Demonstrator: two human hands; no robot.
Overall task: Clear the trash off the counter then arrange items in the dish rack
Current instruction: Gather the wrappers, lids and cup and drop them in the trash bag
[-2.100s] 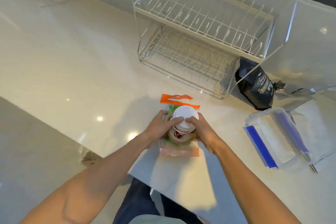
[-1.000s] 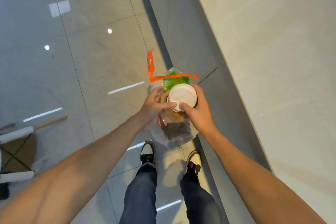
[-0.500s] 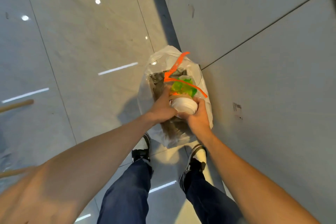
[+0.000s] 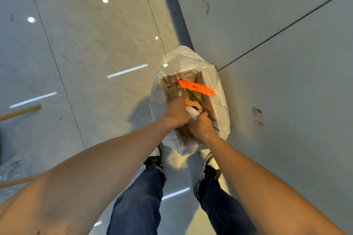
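Note:
A bin lined with a white plastic bag (image 4: 219, 89) stands on the floor against the counter's side panel. Both hands reach into its mouth with a bundle of trash: a white-lidded cup (image 4: 193, 113) inside a clear packet with an orange strip (image 4: 196, 87) and green contents. My left hand (image 4: 176, 111) grips the bundle from the left, and my right hand (image 4: 200, 126) grips it from the near side. The cup is mostly hidden between the hands. Brown paper trash lies deeper in the bag.
The grey panel (image 4: 277, 63) fills the right side. Glossy floor tiles (image 4: 86, 53) spread to the left. Wooden legs (image 4: 21, 112) poke in at the left edge. My shoes (image 4: 154, 160) stand just short of the bin.
I turned from the counter to the floor bin. The hands have carried the bundle down into the bag's mouth, and it has tipped so the cup's lid is nearly hidden.

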